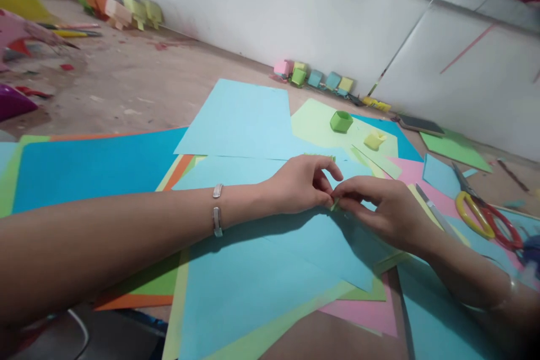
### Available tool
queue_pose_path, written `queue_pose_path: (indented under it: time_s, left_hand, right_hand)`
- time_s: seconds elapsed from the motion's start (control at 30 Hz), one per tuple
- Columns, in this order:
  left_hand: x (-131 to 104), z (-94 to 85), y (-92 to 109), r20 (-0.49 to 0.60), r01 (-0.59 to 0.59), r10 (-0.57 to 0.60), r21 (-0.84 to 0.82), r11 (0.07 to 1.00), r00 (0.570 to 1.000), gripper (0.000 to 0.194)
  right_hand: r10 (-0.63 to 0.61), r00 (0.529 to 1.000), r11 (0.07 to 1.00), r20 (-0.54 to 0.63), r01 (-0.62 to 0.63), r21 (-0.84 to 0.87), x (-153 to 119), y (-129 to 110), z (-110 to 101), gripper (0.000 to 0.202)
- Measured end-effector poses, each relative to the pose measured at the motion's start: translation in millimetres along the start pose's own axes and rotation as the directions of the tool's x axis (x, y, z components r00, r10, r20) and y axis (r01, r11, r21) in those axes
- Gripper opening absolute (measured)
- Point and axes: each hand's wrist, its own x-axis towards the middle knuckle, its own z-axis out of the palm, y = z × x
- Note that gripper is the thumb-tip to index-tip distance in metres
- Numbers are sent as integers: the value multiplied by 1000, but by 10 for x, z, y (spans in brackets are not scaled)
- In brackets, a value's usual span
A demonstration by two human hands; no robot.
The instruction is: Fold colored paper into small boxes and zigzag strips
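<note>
My left hand [301,183] and my right hand [382,208] meet over the light blue paper [253,292]. Between their fingertips is a small green paper piece [334,204], pinched from both sides. Its shape is mostly hidden by the fingers. Behind my left hand a green paper edge [320,156] shows in part. Farther back, a small green paper box [341,121] and a small yellow folded paper piece [374,140] rest on a pale green sheet [310,118].
To the right lie scissors [475,214] with yellow and red handles and a utility knife [436,211]. Small coloured paper figures [315,78] line the wall [253,5], with larger ones [122,11] at the far left. A dark flat object [421,125] lies at the back right.
</note>
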Motion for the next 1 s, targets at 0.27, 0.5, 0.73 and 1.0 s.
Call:
queue_pose_path:
  time_s: [0.27,0.5,0.73,1.0]
  left_hand:
    - [-8,-31,50,-61,-81,73,-149,986,996,13]
    - [-24,-14,78,-101,-95,81,-143,985,992,10]
    - [-35,29,95,-184,-95,93,-3,995,979,7]
    - [-66,73,203,-123,-32,33,3,999,992,19]
  right_hand:
    - [138,988,939,-65,-110,325,3,103,-25,12]
    - [261,964,829,-45,-201,522,22,146,-39,10]
    - [261,963,795,-59,-180,579,19,149,47,10]
    - [-201,879,936,-433,303,181,-62,77,55,23]
